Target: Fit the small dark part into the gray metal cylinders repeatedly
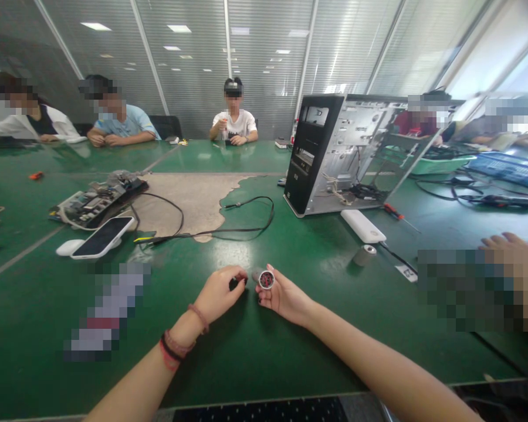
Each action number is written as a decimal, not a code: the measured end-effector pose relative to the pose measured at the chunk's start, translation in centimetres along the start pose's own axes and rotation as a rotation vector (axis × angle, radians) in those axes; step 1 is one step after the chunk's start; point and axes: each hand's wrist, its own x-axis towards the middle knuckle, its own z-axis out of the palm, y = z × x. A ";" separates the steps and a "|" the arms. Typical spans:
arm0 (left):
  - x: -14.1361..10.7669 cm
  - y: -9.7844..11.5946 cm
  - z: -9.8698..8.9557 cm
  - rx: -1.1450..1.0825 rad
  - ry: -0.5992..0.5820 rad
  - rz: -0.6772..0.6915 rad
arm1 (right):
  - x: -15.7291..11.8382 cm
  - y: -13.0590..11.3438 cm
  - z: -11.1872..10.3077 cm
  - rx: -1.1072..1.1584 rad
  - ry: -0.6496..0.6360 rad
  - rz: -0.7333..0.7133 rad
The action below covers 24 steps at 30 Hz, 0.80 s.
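Just right of centre, my right hand (286,298) grips a small metal cylinder (266,280). Its round open end faces me, with red and dark bits inside. My left hand (220,291) is close beside it on the left, fingers curled together. Something small and black shows between its thumb and fingers, too hidden to name. The two hands are slightly apart above the green table (246,357). A second short metal cylinder (366,254) stands upright on the table to the right of my right hand.
Beyond my hands are a computer case (317,158), a white power bank (362,227) with a cable and a screwdriver (394,212). To the left lie a phone (103,237), a circuit board assembly (99,199) and a black cable (246,230). Another person's hand (513,252) is at right.
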 end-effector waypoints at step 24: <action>0.1 0.5 -0.3 0.002 -0.034 0.016 | 0.0 0.3 0.0 0.077 -0.015 -0.083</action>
